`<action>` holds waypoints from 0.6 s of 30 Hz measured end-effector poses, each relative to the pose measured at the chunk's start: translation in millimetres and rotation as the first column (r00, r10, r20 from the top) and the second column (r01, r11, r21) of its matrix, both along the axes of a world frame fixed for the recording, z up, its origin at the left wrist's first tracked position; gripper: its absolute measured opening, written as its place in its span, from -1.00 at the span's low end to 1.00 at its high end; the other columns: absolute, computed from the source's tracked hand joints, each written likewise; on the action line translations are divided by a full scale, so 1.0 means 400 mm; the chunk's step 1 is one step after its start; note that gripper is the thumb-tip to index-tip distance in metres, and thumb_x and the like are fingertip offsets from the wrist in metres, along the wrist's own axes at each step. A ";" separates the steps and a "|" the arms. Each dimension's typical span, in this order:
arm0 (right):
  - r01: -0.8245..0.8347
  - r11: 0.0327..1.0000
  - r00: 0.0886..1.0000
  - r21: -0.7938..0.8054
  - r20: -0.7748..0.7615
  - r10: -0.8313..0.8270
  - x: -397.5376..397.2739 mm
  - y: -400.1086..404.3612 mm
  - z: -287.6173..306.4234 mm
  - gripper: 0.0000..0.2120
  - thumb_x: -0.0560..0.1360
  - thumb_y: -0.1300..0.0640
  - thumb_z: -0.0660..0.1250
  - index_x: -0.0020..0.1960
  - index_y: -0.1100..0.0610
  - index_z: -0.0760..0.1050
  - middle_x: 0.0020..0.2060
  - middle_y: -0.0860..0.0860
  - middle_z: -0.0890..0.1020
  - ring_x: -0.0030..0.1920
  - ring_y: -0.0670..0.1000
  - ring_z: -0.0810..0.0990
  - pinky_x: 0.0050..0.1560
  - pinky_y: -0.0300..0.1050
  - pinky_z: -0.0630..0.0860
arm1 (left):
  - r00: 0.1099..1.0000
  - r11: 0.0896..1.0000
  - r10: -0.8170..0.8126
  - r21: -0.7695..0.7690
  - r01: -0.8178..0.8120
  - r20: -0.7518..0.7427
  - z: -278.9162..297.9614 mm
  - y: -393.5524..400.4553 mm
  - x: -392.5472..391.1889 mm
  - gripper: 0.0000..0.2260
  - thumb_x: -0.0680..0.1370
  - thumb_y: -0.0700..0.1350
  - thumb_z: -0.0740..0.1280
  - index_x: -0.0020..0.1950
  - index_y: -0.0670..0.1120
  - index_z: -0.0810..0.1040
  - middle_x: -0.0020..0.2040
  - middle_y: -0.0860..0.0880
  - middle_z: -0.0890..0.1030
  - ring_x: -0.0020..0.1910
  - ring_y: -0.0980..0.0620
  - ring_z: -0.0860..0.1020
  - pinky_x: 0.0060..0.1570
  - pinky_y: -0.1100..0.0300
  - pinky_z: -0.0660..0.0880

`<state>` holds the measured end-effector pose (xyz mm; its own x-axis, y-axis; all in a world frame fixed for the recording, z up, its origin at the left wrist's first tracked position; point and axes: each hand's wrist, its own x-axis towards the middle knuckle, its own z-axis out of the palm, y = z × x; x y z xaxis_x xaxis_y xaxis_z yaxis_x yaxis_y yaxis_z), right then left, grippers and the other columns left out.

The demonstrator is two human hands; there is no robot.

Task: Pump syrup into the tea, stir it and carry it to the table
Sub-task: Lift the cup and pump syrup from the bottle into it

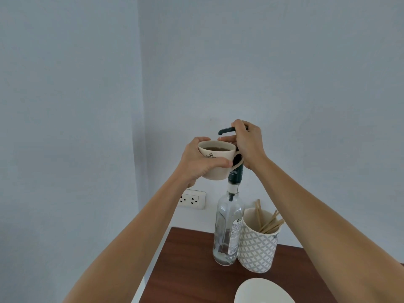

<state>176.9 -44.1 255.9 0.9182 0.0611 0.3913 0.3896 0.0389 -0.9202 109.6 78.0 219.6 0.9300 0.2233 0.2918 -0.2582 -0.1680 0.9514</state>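
1. Nearest the camera, a white saucer [262, 291] is seen at the bottom edge on the dark wooden bench [185, 270], probably left there to take the mug later; only part of it is in view.
2. Bench surface is otherwise taken up by the bottle and the holder, both set at its far side against the wall, so the front is kept free for working.
3. Syrup bottle [227, 228] is stood upright on the bench, clear glass, nearly empty with only a little liquid at the bottom; it is left standing so the pump can be pressed straight down.
4. Patterned holder [258, 243] is placed touching or just beside the bottle on its right, with wooden stir sticks [271, 221] leaning in it, kept within reach for the stirring step, which is judged not yet done.
5. Mug [216, 159] with the tea is held up in the air by the left hand [201, 162], which is wrapped around its body; it is raised so the rim sits under the spout, just beside the bottle's neck.
6. Right hand [247, 145] is closed over the black pump head [227, 130], fingers curled on top, apparently for pressing.
7. Spout is pointed over the mug's rim; a thin thread of syrup appears to be falling from it, though this is faint.
8. Wall socket [192, 200] is seen behind, unused.
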 end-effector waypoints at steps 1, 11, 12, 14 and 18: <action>0.000 1.000 1.000 -0.002 0.002 0.000 0.001 0.000 -0.001 -0.85 0.50 0.13 0.22 -0.17 0.19 0.48 -0.32 0.19 0.74 -0.30 0.22 0.73 -0.15 0.12 0.64 | 1.000 1.000 0.000 0.000 0.000 0.000 -0.001 0.000 0.000 -0.05 -0.09 0.07 0.58 0.30 -0.01 0.46 0.06 0.05 0.63 -0.04 0.06 0.60 -0.12 0.14 0.53; 0.006 1.000 1.000 0.000 -0.001 -0.006 0.004 0.002 -0.009 -0.83 0.49 0.15 0.22 -0.26 0.16 0.43 -0.35 0.22 0.72 -0.26 0.28 0.73 -0.20 0.07 0.62 | 1.000 1.000 0.014 -0.001 -0.014 -0.010 -0.008 0.003 0.006 -0.05 -0.09 0.06 0.59 0.31 0.00 0.46 0.09 0.03 0.64 -0.02 0.05 0.60 -0.10 0.12 0.54; 0.003 1.000 1.000 0.002 0.000 -0.003 0.003 0.002 -0.009 -0.83 0.49 0.16 0.22 -0.27 0.16 0.43 -0.35 0.22 0.72 -0.29 0.26 0.72 -0.20 0.07 0.62 | 1.000 1.000 0.011 0.000 -0.011 -0.013 -0.008 0.004 0.007 -0.06 -0.07 0.03 0.61 0.31 -0.01 0.46 0.09 0.03 0.64 -0.02 0.05 0.60 -0.10 0.12 0.54; 0.003 1.000 1.000 0.004 0.002 -0.003 0.002 0.001 -0.010 -0.81 0.48 0.17 0.22 -0.31 0.15 0.41 -0.34 0.23 0.72 -0.29 0.24 0.73 -0.22 0.05 0.60 | 1.000 1.000 0.009 -0.001 -0.009 -0.016 -0.009 0.004 0.008 -0.11 0.01 -0.05 0.64 0.32 -0.02 0.45 0.06 0.05 0.63 -0.04 0.06 0.60 -0.12 0.14 0.53; 0.005 1.000 1.000 -0.003 0.006 -0.005 0.000 0.000 -0.013 -0.78 0.46 0.19 0.21 -0.36 0.13 0.36 -0.37 0.20 0.71 -0.30 0.22 0.73 -0.26 0.01 0.56 | 1.000 1.000 0.012 -0.005 -0.012 -0.010 -0.011 0.004 0.007 -0.20 0.10 -0.09 0.61 0.32 -0.02 0.45 0.01 0.08 0.61 -0.05 0.08 0.59 -0.12 0.15 0.53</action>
<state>176.9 -44.3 250.8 0.9162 0.0573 0.3965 0.3951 0.0342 -0.9180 112.6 79.5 215.2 0.9301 0.2357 0.2817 -0.2470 -0.1662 0.9547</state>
